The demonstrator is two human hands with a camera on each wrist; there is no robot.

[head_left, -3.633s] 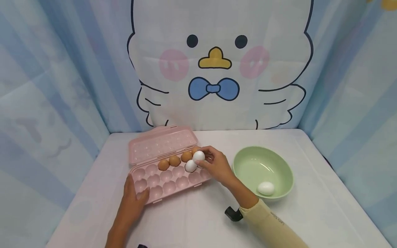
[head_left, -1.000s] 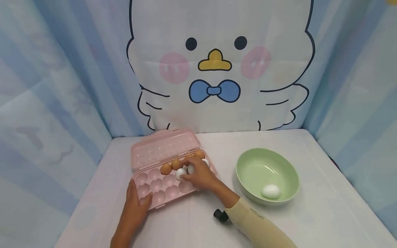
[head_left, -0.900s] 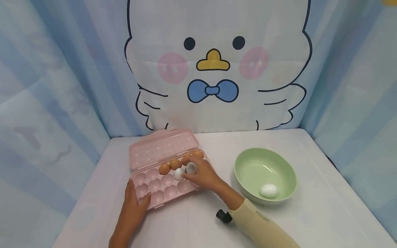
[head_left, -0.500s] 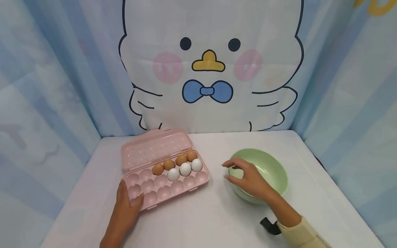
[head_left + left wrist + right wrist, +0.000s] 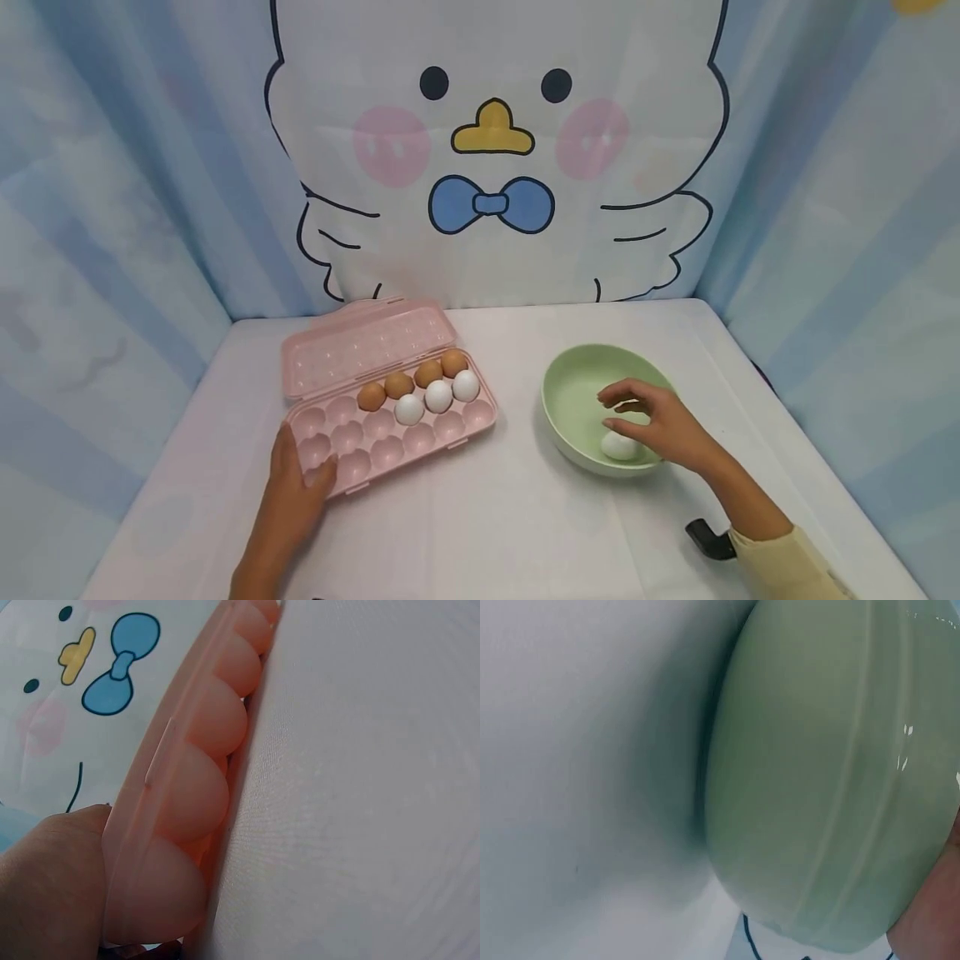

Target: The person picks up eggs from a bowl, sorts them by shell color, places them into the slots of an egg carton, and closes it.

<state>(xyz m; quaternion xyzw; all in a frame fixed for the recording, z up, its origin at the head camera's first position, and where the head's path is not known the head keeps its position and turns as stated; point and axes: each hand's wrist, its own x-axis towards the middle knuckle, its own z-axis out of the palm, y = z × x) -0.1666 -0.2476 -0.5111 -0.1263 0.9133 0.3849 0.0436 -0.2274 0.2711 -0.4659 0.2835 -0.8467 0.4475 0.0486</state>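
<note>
The last white egg (image 5: 619, 446) was lying at the bottom of the green bowl (image 5: 570, 396), and the right hand (image 5: 660, 421) was held just over it, inside the bowl, with the fingers spread and a little bent. Nothing was held in that hand yet; whether the egg was already touched could not be told. A second ago that hand had been seen at the pink egg tray (image 5: 390, 433), where a white egg was being set down, and half a second ago it was seen on its way across the table (image 5: 525, 517). So three white eggs (image 5: 438, 397) were now counted in the tray's middle row, next to the four brown eggs (image 5: 412, 379) in the back row. One more egg was left to be moved, it was judged, and it was about to be picked up. The near left corner of the tray was kept steady by the left hand (image 5: 296, 500), as before, with the thumb laid on the rim and the fingers resting flat. The tray's lid (image 5: 360, 342) was left open at the back.
</note>
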